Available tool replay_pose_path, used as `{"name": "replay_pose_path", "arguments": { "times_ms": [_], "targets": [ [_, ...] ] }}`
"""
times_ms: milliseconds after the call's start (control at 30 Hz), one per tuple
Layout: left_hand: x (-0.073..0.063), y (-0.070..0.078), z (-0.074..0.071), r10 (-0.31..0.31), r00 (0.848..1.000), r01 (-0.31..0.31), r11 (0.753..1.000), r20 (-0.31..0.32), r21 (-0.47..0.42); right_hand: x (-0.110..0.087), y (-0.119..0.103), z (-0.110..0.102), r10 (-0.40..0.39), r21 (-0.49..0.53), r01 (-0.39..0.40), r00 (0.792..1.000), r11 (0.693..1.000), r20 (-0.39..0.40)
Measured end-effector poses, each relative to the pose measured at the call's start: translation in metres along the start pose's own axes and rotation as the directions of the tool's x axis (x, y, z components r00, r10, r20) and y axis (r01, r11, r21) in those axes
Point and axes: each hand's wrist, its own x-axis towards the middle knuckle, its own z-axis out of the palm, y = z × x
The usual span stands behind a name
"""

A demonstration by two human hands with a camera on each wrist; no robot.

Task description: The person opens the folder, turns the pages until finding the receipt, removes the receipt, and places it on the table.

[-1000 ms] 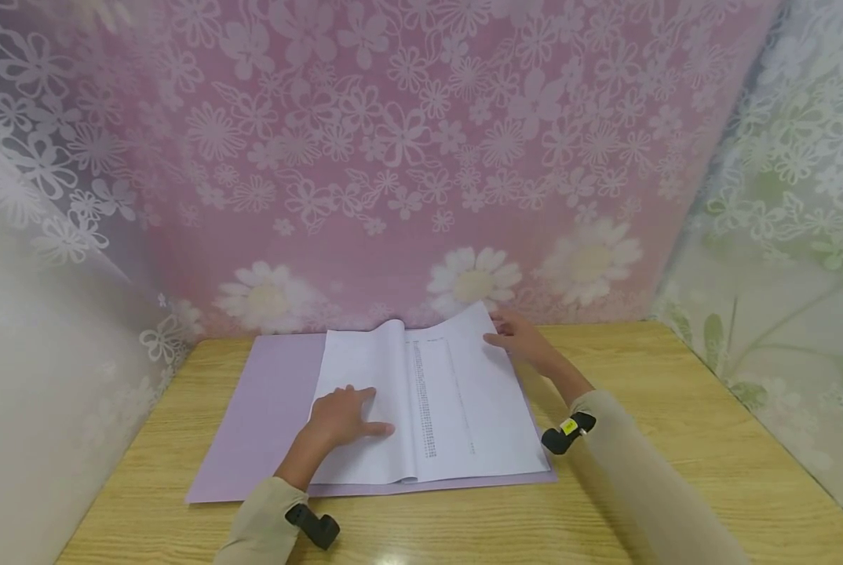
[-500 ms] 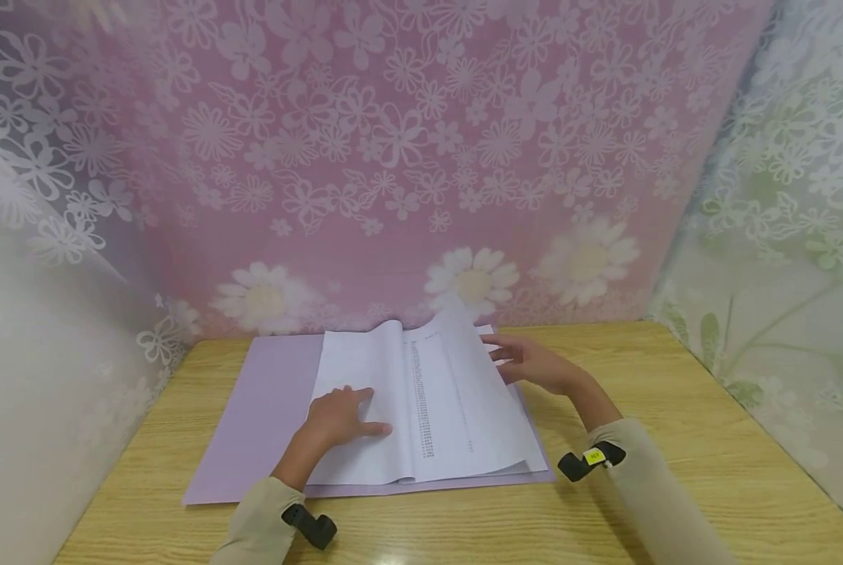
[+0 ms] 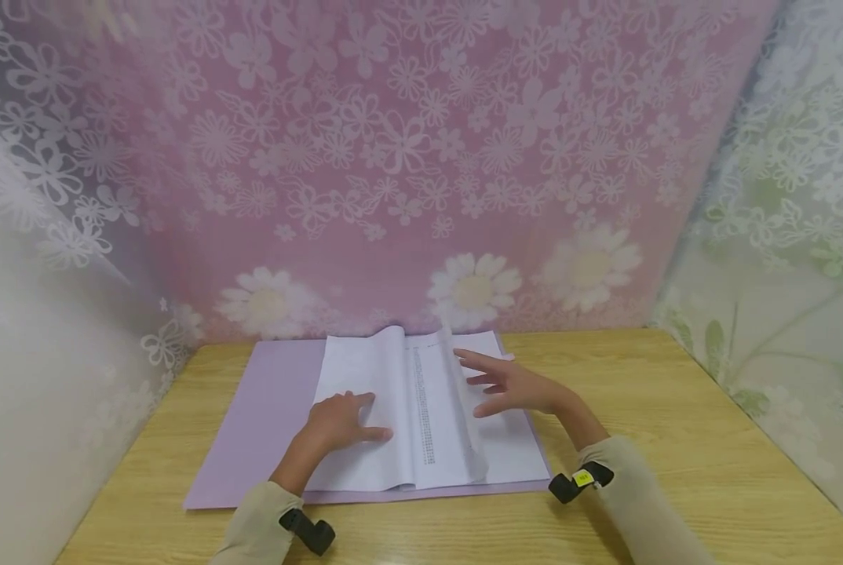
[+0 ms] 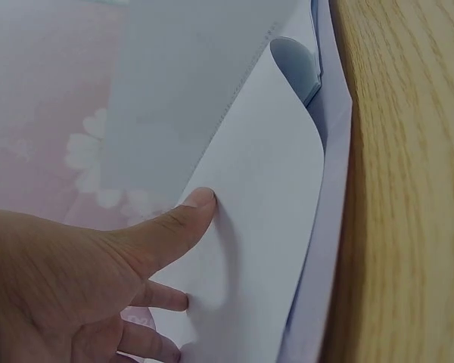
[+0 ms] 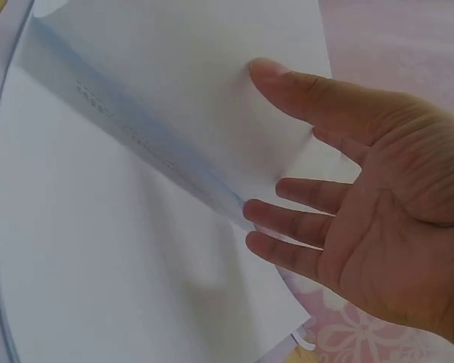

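Observation:
A lilac folder [image 3: 273, 424] lies spread on the table with white paper sheets in it. My left hand [image 3: 340, 421] rests on the turned left-hand sheets [image 3: 354, 362], thumb and fingers apart. These sheets bulge into a curl near the fold, seen also in the left wrist view as a rolled edge. On the right, a printed page [image 3: 428, 400] stands half lifted, its free edge curving up and leftward. My right hand [image 3: 516, 386] is beside that edge with fingers extended; in the right wrist view its fingertips overlap the raised page [image 5: 189, 83]. Beneath lies another white sheet [image 3: 516, 451].
The wooden table [image 3: 647, 408] carries the folder near its back. A pink floral curtain [image 3: 365, 259] hangs right behind, with pale floral sheets at left and right. Black wrist cameras [image 3: 308, 531] sit on both sleeves.
The right-hand page has gone from nearly flat to raised and curling left, uncovering the sheet below. My right hand has released its top corner and shifted lower. The left hand has stayed put.

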Motion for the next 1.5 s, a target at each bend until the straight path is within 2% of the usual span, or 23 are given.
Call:
{"name": "replay_pose_path", "arguments": {
  "times_ms": [333, 533, 833, 1000, 1233, 1500],
  "targets": [
    [-0.005, -0.001, -0.010, 0.017, 1.000, -0.017, 0.999, 0.007, -0.042, 0.010, -0.009, 0.019, -0.009, -0.121, 0.009, 1.000, 0.993, 0.001],
    [-0.002, -0.003, -0.010, 0.022, 1.000, -0.021, 0.998, 0.006, -0.059, 0.013, -0.014, 0.025, -0.005, -0.191, 0.005, 1.000, 0.982, -0.002],
    [0.004, -0.011, -0.010, 0.049, 0.992, -0.061, 0.993, -0.113, -0.103, 0.016, -0.020, 0.036, -0.004, -0.240, 0.003, 1.000, 0.971, -0.001],
    [0.004, -0.008, -0.012, 0.046, 0.987, -0.071, 0.984, -0.157, -0.163, 0.016, -0.022, 0.042, 0.013, -0.259, -0.011, 1.000, 0.966, 0.007],
    [0.003, 0.002, -0.012, 0.020, 0.994, -0.047, 0.968, -0.112, -0.245, 0.019, -0.024, 0.051, 0.011, -0.280, -0.008, 1.000, 0.960, 0.012],
    [0.004, 0.004, -0.007, 0.014, 0.994, -0.038, 0.974, -0.107, -0.225, 0.021, -0.029, 0.060, -0.021, -0.286, 0.033, 0.999, 0.958, 0.043]
  ]
}}
